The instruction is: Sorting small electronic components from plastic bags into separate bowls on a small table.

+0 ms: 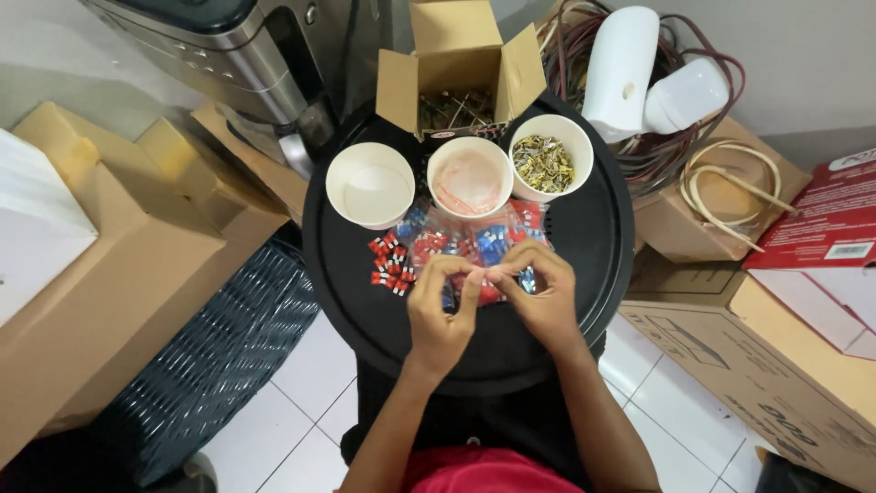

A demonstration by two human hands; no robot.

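Note:
My left hand (442,306) and my right hand (544,294) meet over the middle of a round black tray table (593,237). Their fingertips pinch together on a small clear plastic packet (482,277) of little coloured parts. Under and just beyond the hands lie several clear packets holding red and blue parts (474,239), and loose red pieces (391,265) sit left of them. Three white paper cups stand in a row behind: an empty left cup (370,184), a middle cup (469,176) with thin reddish strips, and a right cup (551,157) filled with small metal pieces.
An open cardboard box (456,68) of metal parts stands at the tray's far edge. Large cardboard boxes (119,265) crowd the left, more boxes (757,347) the right. Coiled cables (693,137), a white plastic device (630,68), a steel appliance (219,55) and a dark woven basket (219,356) surround the table.

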